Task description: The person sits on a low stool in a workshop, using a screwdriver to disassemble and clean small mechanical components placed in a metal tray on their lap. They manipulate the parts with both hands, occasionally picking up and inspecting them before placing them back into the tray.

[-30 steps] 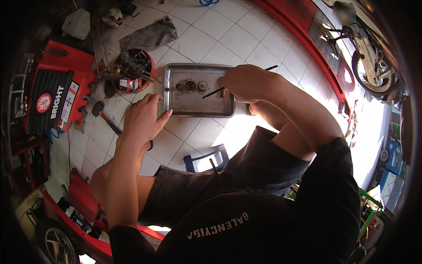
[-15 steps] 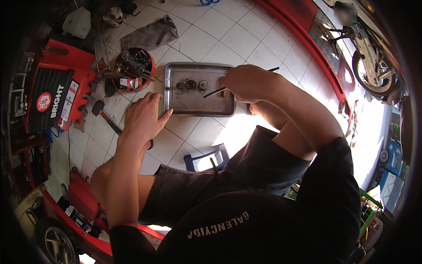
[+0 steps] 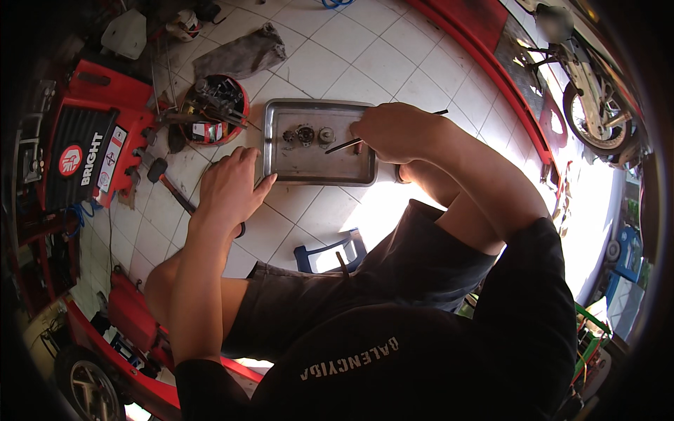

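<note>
A shallow metal tray rests on the tiled floor in front of me. Inside it sit a small dark metal part, a round dark part and a paler metal part. My right hand is closed around a thin dark stick-like tool over the tray's right side, its tip pointing left beside the pale part. Just below the tool lies a small reddish piece. Beside the tray's left wall, my left hand has its fingers stretched out and holds nothing.
A red bucket full of parts and tools stands left of the tray, with a grey rag beyond it. A hammer lies near my left hand. At far left is a red machine; a motorcycle wheel appears at right.
The thin tool in my right hand has tilted very slightly, its tip a little higher in the view. Both hands and the parts stay in place.
</note>
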The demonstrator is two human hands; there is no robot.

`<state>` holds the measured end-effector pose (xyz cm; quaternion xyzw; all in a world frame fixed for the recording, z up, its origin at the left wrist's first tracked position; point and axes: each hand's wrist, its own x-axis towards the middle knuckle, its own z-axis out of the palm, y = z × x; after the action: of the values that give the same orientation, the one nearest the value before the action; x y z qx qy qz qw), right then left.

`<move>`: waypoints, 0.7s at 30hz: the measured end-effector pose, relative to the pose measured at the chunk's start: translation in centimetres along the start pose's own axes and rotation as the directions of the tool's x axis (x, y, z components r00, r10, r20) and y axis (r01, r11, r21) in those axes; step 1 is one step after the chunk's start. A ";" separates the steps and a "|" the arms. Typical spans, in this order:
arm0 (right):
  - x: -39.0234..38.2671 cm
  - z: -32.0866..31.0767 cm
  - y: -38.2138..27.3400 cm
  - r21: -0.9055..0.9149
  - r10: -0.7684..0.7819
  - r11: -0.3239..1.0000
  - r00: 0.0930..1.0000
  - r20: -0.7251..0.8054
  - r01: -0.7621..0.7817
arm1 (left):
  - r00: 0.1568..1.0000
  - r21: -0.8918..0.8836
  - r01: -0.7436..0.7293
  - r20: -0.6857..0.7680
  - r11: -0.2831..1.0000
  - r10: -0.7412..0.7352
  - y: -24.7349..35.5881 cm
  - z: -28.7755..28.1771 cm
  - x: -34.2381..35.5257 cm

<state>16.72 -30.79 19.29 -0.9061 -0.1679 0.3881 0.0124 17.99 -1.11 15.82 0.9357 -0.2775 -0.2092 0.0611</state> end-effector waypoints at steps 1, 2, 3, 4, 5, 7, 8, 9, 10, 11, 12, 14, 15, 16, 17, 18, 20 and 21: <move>0.1 0.1 0.0 0.000 0.000 1.000 1.000 -0.007 0.000 | 1.000 0.001 0.002 0.002 1.000 -0.002 0.0 -0.1 0.0; 0.1 0.0 0.0 -0.009 0.002 1.000 1.000 -0.005 -0.002 | 1.000 0.005 0.003 0.001 1.000 -0.003 0.0 0.0 0.0; 0.1 -0.1 -0.1 -0.018 0.004 1.000 1.000 -0.003 -0.004 | 1.000 0.009 0.004 0.000 1.000 -0.004 0.0 0.0 0.0; 0.1 -0.1 -0.2 -0.026 0.006 1.000 1.000 -0.001 -0.006 | 1.000 0.014 0.006 0.001 1.000 -0.006 -0.1 0.0 -0.1; 0.1 -0.2 -0.2 -0.024 0.007 1.000 1.000 0.005 -0.007 | 1.000 0.012 0.009 0.006 1.000 -0.009 -0.1 0.0 -0.1; 0.1 -0.4 -0.3 -0.021 0.010 1.000 1.000 0.016 -0.009 | 1.000 0.006 0.014 0.016 1.000 -0.014 0.0 -0.2 -0.2; 0.2 -0.4 -0.3 -0.026 0.003 1.000 1.000 0.015 -0.003 | 1.000 0.007 0.013 0.016 1.000 -0.013 0.0 -0.2 -0.2; 0.2 -0.3 -0.3 -0.030 -0.003 1.000 1.000 0.013 0.004 | 1.000 0.009 0.012 0.015 1.000 -0.012 -0.1 -0.1 -0.2; 0.3 -0.3 -0.2 -0.036 -0.009 0.999 1.000 0.011 0.009 | 1.000 0.009 0.010 0.015 1.000 -0.011 -0.1 -0.1 -0.2; 0.3 -0.2 -0.2 -0.035 -0.005 0.999 1.000 0.017 0.006 | 1.000 0.018 0.011 0.014 1.000 -0.011 -0.1 -0.1 -0.2; 0.4 -0.2 -0.3 -0.034 -0.001 0.999 1.000 0.024 0.002 | 1.000 0.028 0.011 0.013 1.000 -0.011 -0.1 -0.1 -0.2; 0.5 -0.1 -0.2 -0.038 -0.004 0.999 1.000 0.018 0.005 | 1.000 0.033 0.010 0.003 0.999 -0.010 0.1 -0.1 -0.2; 0.6 -0.1 -0.2 -0.041 -0.012 0.999 1.000 0.007 0.012 | 1.000 0.033 0.008 -0.005 0.999 -0.008 0.1 -0.2 -0.3; 0.6 0.0 -0.2 -0.042 -0.018 0.999 1.000 -0.004 0.018 | 1.000 0.031 0.004 -0.012 0.999 -0.004 0.1 -0.1 -0.3; 0.6 0.1 -0.1 -0.045 -0.015 0.999 1.000 -0.003 0.015 | 1.000 0.038 -0.005 -0.027 0.999 0.006 0.1 0.0 -0.3; 0.7 0.1 -0.1 -0.047 -0.013 0.999 1.000 -0.002 0.013 | 0.999 0.044 -0.014 -0.042 0.999 0.016 0.0 0.2 -0.2; 0.8 0.1 -0.2 -0.046 -0.012 0.999 1.000 0.001 0.012 | 0.998 0.056 -0.024 -0.063 0.998 0.028 -0.1 0.4 -0.3; 0.8 0.0 -0.2 -0.045 -0.008 0.999 1.000 0.006 0.008 | 0.997 0.058 -0.030 -0.070 0.998 0.034 -0.1 0.5 -0.3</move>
<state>17.16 -30.32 18.77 -0.9044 -0.1802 0.3867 -0.0069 17.57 -0.89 15.50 0.9393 -0.2960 -0.1667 0.0477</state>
